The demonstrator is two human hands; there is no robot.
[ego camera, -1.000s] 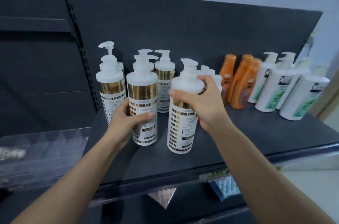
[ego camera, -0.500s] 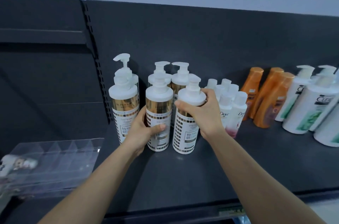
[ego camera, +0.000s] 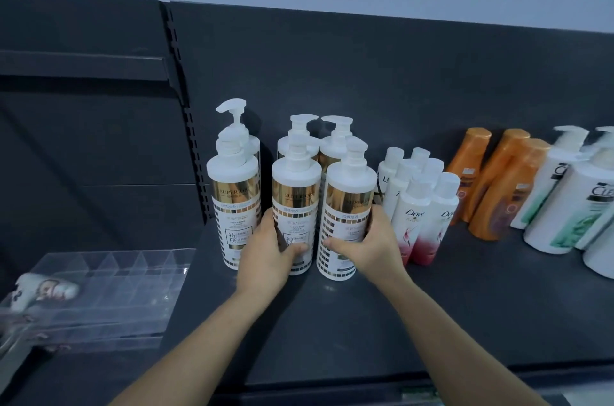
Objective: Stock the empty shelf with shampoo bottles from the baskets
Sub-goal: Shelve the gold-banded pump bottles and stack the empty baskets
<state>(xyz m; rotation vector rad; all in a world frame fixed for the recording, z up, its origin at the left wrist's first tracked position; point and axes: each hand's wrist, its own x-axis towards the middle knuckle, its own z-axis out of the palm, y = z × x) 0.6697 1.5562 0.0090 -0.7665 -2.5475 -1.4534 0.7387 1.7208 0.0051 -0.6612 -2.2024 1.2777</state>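
Note:
Several white pump bottles with gold bands stand upright in two rows at the left of the dark shelf (ego camera: 332, 332). My left hand (ego camera: 269, 252) grips the lower body of the middle front bottle (ego camera: 296, 193). My right hand (ego camera: 368, 246) grips the lower body of the right front bottle (ego camera: 349, 196). Both bottles stand on the shelf, close side by side. A third front bottle (ego camera: 234, 203) stands free just left of them.
Right of my hands stand several small white and pink Dove bottles (ego camera: 420, 216), then orange bottles (ego camera: 491, 186) and white Clear pump bottles (ego camera: 571, 206). A clear plastic divider tray (ego camera: 109, 292) sits on the neighbouring shelf at the left. The shelf's front part is bare.
My right hand slid from the pump top down to the bottle's lower body. Both held bottles now stand further back, in line with the left one. The view moved closer and leftward.

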